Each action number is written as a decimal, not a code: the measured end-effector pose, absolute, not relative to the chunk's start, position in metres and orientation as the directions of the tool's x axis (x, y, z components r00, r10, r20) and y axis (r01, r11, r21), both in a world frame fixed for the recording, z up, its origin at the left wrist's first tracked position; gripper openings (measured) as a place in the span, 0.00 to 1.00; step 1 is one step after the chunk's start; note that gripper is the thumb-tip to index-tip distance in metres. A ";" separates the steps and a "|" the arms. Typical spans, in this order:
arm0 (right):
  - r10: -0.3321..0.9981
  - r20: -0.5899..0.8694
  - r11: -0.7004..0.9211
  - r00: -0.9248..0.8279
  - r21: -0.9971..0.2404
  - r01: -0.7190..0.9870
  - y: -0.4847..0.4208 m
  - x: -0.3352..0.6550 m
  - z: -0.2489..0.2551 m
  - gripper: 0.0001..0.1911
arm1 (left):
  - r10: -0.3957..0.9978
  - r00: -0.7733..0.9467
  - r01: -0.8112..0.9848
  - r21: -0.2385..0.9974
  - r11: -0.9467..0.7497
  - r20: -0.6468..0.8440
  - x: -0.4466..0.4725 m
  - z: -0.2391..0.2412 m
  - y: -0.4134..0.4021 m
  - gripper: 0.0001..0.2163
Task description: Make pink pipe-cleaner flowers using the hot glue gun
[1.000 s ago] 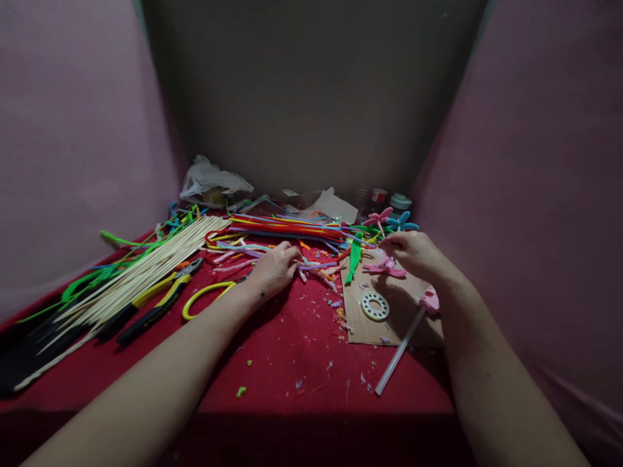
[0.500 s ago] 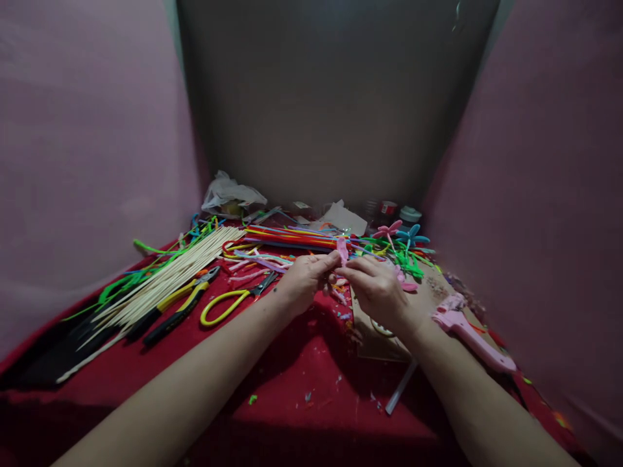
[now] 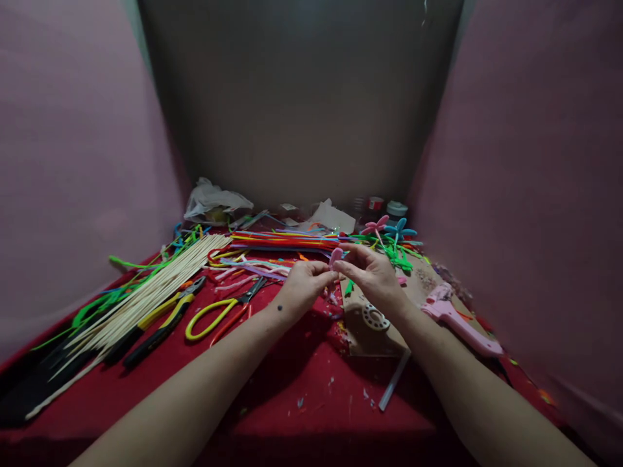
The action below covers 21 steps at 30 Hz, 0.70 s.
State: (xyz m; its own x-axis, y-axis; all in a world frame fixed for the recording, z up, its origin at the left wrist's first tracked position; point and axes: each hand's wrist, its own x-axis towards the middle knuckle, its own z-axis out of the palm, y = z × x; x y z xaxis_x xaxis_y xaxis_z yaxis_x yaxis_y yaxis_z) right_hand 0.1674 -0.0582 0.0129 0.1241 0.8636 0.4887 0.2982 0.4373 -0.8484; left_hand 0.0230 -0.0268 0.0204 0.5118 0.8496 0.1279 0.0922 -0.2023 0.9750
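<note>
My left hand [image 3: 305,284] and my right hand [image 3: 370,277] meet above the red cloth [image 3: 292,370], fingertips pinched together. Between them is a small pink piece [image 3: 335,257], which looks like a bent pipe cleaner petal. Both hands grip it. Just below my right hand lies a cardboard sheet [image 3: 374,337] with a white ring [image 3: 374,317] on it. A heap of coloured pipe cleaners [image 3: 282,241] lies right behind the hands.
Bamboo skewers [image 3: 146,295] fan out at the left beside pliers [image 3: 165,316] and yellow-handled scissors [image 3: 219,311]. A pink glue gun [image 3: 457,318] lies at the right, a glue stick [image 3: 393,388] below it. Finished pipe-cleaner flowers [image 3: 389,228], jars and a plastic bag [image 3: 214,198] stand at the back.
Both hands left the table and came together at the middle. The right hand brought a pink piece from the cardboard, and the left hand now pinches it too.
</note>
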 end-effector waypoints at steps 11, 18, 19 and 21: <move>0.925 0.306 0.264 0.224 -0.944 0.198 -0.063 0.158 0.020 0.07 | 0.843 0.443 0.299 0.837 -0.459 0.304 0.024 0.009 -0.023 0.12; 0.957 0.216 0.199 0.196 -0.975 0.103 -0.060 0.154 0.012 0.06 | 0.835 0.390 0.367 0.766 -0.527 0.388 0.024 0.004 -0.024 0.13; 0.960 0.204 0.190 0.192 -0.978 0.090 -0.060 0.154 0.011 0.06 | 0.831 0.383 0.390 0.745 -0.542 0.404 0.024 0.004 -0.025 0.12; 0.962 0.190 0.177 0.196 -0.981 0.082 -0.060 0.153 0.011 0.06 | 0.819 0.382 0.441 0.695 -0.568 0.428 0.024 0.003 -0.027 0.11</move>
